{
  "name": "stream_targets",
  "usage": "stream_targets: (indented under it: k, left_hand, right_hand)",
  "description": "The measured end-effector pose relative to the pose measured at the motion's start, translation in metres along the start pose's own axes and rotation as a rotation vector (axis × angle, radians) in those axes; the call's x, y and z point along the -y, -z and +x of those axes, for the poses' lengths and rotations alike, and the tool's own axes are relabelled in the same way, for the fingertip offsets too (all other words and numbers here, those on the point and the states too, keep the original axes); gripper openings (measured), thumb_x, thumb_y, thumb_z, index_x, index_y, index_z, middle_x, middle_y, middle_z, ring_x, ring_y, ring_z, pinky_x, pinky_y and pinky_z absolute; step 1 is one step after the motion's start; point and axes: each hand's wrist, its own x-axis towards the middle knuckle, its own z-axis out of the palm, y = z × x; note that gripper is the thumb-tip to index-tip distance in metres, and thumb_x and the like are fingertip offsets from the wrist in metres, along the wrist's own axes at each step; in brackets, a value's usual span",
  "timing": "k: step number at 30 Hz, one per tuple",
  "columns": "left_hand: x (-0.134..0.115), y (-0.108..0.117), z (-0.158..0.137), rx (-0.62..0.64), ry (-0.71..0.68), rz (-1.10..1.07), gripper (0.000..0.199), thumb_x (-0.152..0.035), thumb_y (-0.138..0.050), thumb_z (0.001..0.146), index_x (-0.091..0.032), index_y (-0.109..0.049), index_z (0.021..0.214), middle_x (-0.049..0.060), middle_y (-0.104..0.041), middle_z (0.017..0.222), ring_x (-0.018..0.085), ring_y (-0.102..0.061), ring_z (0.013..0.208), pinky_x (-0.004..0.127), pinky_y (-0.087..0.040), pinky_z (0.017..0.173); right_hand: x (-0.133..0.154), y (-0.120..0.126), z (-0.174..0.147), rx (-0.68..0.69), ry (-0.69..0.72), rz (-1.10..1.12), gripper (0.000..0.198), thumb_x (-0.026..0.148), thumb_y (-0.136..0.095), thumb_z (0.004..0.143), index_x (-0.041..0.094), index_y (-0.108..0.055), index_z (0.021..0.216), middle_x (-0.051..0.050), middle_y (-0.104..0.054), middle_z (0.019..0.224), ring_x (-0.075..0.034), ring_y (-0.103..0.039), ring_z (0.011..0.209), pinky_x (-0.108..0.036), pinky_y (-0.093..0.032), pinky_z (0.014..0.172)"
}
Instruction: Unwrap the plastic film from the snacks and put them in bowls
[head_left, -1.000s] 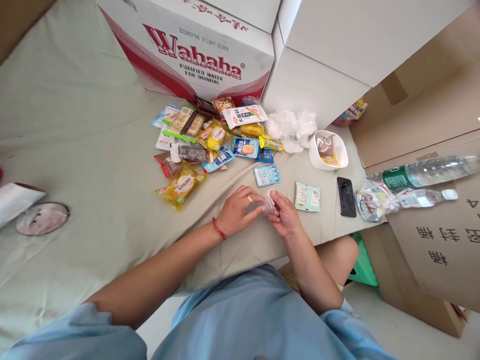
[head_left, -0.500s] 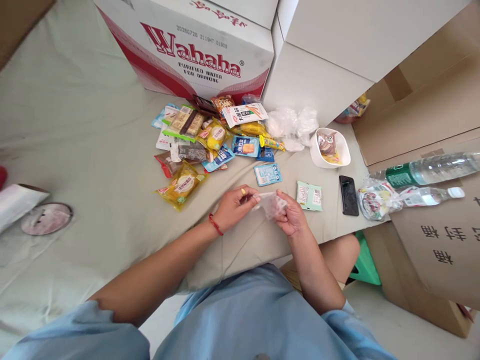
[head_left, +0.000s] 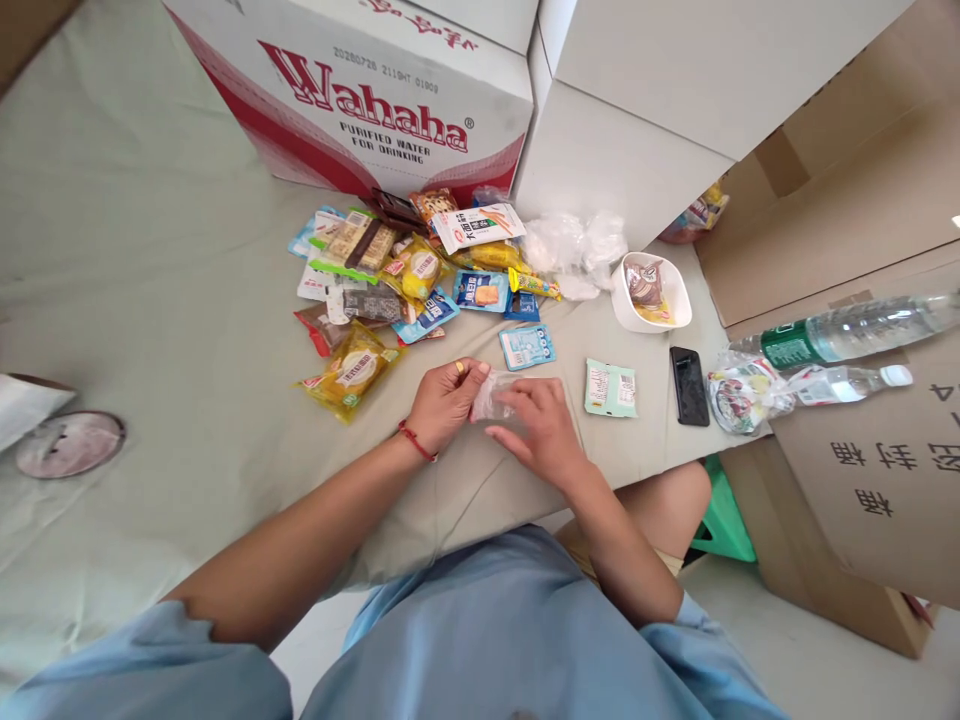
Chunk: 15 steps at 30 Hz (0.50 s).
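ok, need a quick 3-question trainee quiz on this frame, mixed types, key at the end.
1. Multiple choice: what does the left hand have its thumb on? a) a phone b) clear plastic c) a bottle
2. True or false: the black phone lies outside the white bowl.
3. Fill in: the large red lettering on the carton above the pile of snack packets reads "____".

Key:
1. b, the clear plastic
2. True
3. Wahaha
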Motion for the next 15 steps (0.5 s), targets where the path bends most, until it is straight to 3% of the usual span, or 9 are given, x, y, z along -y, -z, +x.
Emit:
stream_targets:
  k: [3, 5, 10, 12, 15]
  left_hand:
    - [-0.001, 0.001, 0.0, 0.037, -0.001, 0.001, 0.057, -0.074, -0.063, 0.086, -0.02, -0.06, 0.069, -0.006, -0.05, 0.044, 0.009, -0.041, 0.038, 0.024, -0.029, 0.041]
    - [-0.002, 0.001, 0.0, 0.066, 0.015, -0.021, 0.059, -0.076, -0.063, 0.084, -0.02, -0.057, 0.067, -0.006, -0.048, 0.044, 0.008, -0.039, 0.037, 0.024, -0.027, 0.039]
    - [-0.003, -0.002, -0.002, 0.056, 0.065, -0.188, 0.057, -0.076, -0.066, 0.083, -0.021, -0.051, 0.077, -0.008, -0.053, 0.057, 0.007, -0.044, 0.038, 0.022, -0.029, 0.04]
    - [-0.002, -0.002, -0.003, 0.073, 0.053, -0.257, 0.056, -0.078, -0.061, 0.086, -0.023, -0.049, 0.084, -0.007, -0.058, 0.066, 0.008, -0.05, 0.042, 0.022, -0.033, 0.042]
    - [-0.001, -0.002, -0.006, 0.221, -0.026, -0.182, 0.055, -0.074, -0.066, 0.084, -0.02, -0.054, 0.082, -0.004, -0.059, 0.07, 0.01, -0.057, 0.056, 0.023, -0.042, 0.054]
  right_hand:
    - [-0.008, -0.01, 0.002, 0.015, -0.033, 0.07, 0.012, 0.027, -0.061, 0.1, 0.024, -0.072, 0.1, -0.008, -0.071, 0.103, -0.024, -0.057, 0.1, -0.042, -0.047, 0.091]
    - [-0.013, -0.004, 0.001, 0.042, -0.103, 0.231, 0.011, 0.031, -0.062, 0.1, 0.024, -0.07, 0.095, -0.006, -0.07, 0.095, -0.022, -0.059, 0.095, -0.039, -0.048, 0.088]
    - [-0.014, 0.017, -0.002, 0.078, -0.5, 0.685, 0.028, 0.048, -0.072, 0.092, 0.023, -0.062, 0.083, 0.003, -0.057, 0.072, -0.012, -0.051, 0.061, -0.027, -0.041, 0.059]
    - [-0.01, 0.015, -0.002, 0.013, -0.6, 0.727, 0.032, 0.051, -0.073, 0.089, 0.023, -0.061, 0.082, 0.005, -0.055, 0.068, -0.011, -0.047, 0.056, -0.026, -0.037, 0.055]
    - [-0.004, 0.005, -0.001, -0.027, -0.638, 0.723, 0.035, 0.053, -0.074, 0.087, 0.022, -0.061, 0.079, 0.005, -0.054, 0.067, -0.01, -0.044, 0.056, -0.025, -0.036, 0.055]
